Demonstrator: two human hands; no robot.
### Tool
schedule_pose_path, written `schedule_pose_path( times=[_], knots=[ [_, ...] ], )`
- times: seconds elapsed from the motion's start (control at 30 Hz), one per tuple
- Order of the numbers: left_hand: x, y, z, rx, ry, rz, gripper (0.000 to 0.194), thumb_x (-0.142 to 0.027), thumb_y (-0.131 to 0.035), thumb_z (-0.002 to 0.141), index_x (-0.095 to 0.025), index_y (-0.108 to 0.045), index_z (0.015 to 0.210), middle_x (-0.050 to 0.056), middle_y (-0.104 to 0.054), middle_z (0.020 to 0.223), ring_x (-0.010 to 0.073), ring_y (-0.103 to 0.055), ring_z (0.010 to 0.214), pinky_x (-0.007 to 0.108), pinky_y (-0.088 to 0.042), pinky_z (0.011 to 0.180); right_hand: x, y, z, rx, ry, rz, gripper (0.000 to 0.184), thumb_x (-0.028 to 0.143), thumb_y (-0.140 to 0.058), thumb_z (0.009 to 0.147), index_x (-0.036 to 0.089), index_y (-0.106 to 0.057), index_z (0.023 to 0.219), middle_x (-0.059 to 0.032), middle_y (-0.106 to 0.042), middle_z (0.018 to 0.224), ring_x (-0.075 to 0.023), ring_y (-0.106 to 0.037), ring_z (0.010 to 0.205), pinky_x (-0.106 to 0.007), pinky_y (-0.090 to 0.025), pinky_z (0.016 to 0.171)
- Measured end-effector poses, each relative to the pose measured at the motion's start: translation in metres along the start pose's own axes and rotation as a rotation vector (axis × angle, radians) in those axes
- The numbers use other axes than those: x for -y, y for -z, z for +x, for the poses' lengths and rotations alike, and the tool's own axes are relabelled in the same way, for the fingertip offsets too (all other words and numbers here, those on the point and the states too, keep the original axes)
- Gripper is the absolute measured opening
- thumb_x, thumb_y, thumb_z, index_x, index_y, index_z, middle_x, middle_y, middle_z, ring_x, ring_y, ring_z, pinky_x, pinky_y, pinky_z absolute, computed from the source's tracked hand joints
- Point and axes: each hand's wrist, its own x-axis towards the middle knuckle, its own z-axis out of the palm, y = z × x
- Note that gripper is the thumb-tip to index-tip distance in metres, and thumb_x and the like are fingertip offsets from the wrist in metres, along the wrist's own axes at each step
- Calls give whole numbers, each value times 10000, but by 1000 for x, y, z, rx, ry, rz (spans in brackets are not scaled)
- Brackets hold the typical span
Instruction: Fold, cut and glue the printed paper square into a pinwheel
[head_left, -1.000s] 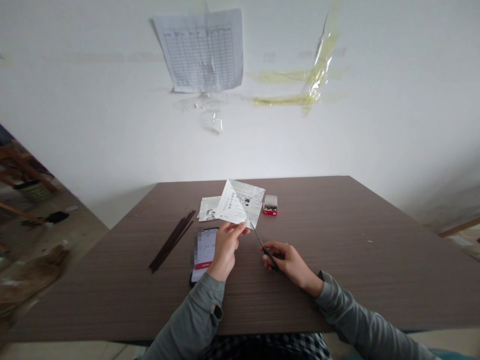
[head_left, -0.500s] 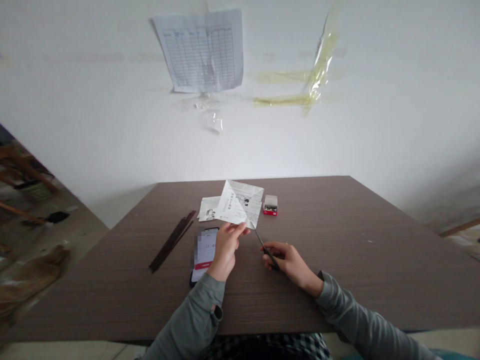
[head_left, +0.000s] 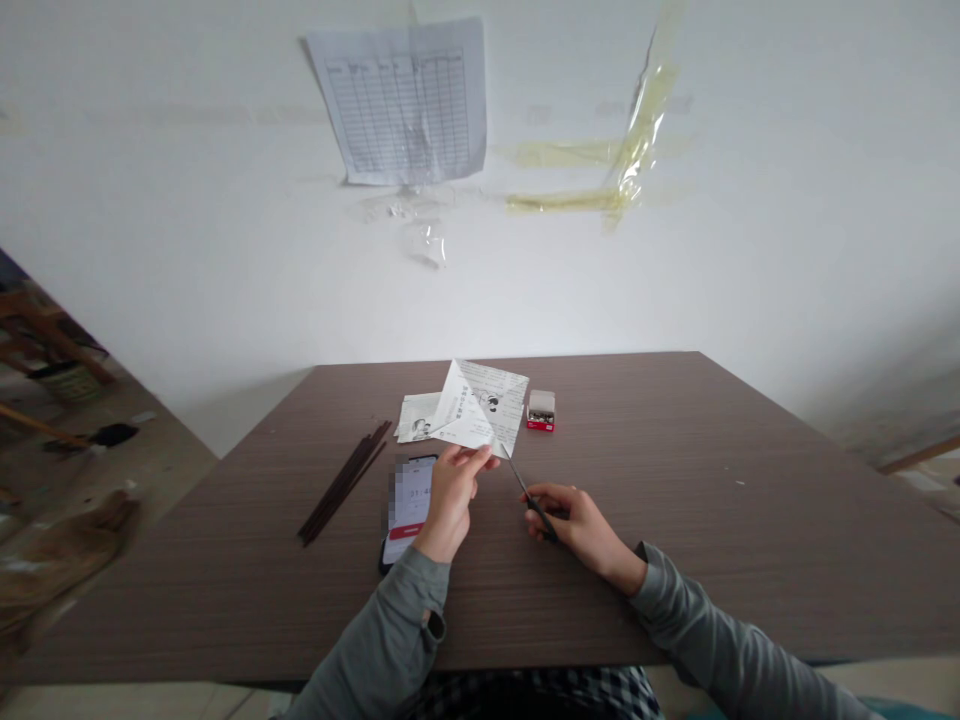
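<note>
A printed sheet of paper, creased along a diagonal, is pinched at its lower edge by my left hand, which holds it above the table. My right hand is closed around the handles of dark scissors. The scissors' tip reaches the paper's lower right corner, just right of my left fingertips. How far apart the blades are is too small to tell. Behind the held sheet lie other printed papers, partly covered by it.
A phone showing a timer lies beside my left hand. Several thin dark sticks lie further left. A small red and white box with small metallic pieces stands right of the paper. The brown table meets a white wall.
Both hands, the paper and the scissors have stayed almost exactly where they were. The digits on the phone's screen have changed.
</note>
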Motion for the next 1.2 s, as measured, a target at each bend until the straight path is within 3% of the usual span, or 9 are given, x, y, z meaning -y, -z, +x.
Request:
schedule_pose_path(
  times=[0.3, 0.57, 0.9, 1.2],
  knots=[
    [-2, -1, -2, 8, 11, 22, 336, -338, -1089, 735, -221, -837, 924, 89, -935, 956, 229, -869, 780, 232, -234, 516, -1, 0, -1, 6, 8, -1, 622, 798, -1051, 729, 267, -929, 1028, -89, -817, 724, -362, -789, 728, -522, -676, 807],
    [-5, -4, -7, 27, 10, 42, 311, -319, -1103, 766, -230, -840, 908, 129, -940, 952, 282, -880, 828, 262, -236, 538, -1, 0, -1, -2, 15, 14, 601, 797, -1042, 749, 274, -934, 1024, -105, -852, 757, -374, -822, 754, -522, -701, 818],
    [-8, -5, -9, 20, 19, 76, 324, -372, -1096, 721, -257, -844, 889, 133, -954, 983, 302, -894, 868, 268, -264, 540, 3, 0, -1, 0, -5, -2, 684, 853, -1060, 695, 265, -933, 1021, -98, -856, 756, -375, -826, 765, -512, -715, 845],
    [-10, -8, -12, 16, 23, 41, 309, -325, -1104, 736, -239, -849, 890, 133, -937, 962, 287, -852, 840, 290, -207, 569, 6, -2, -1, -4, -16, -6, 649, 858, -1047, 686, 290, -915, 972, -88, -817, 713, -377, -772, 735, -543, -671, 827]
  ],
)
